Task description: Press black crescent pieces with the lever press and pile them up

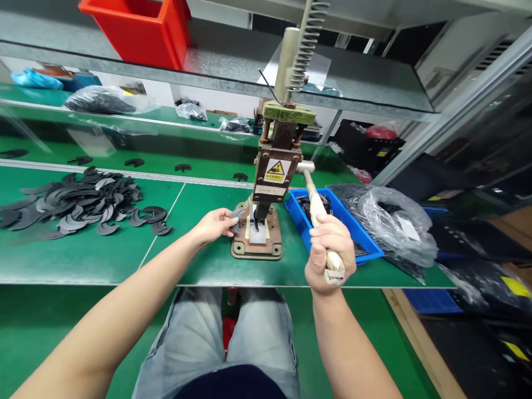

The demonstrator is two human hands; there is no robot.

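Observation:
A hand press (pixel 276 172) with a warning label stands on the green table, its ram low over a pale plate (pixel 257 230) on the base. A small black part sits under the ram. My left hand (pixel 215 226) pinches a curved grey piece (pixel 238 220) at the left side of the press base. Wrapped round the taped lever handle (pixel 313 194), my right hand (pixel 331 249) is closed to the right of the press. Behind and beside that hand is a blue tray (pixel 341 217) holding small black parts.
Many curved dark pieces (pixel 78 202) lie heaped at the left. Several black pieces line the strip behind. A clear plastic bag (pixel 390 216) lies right of the tray. A red bin (pixel 145 33) stands on the overhead shelf.

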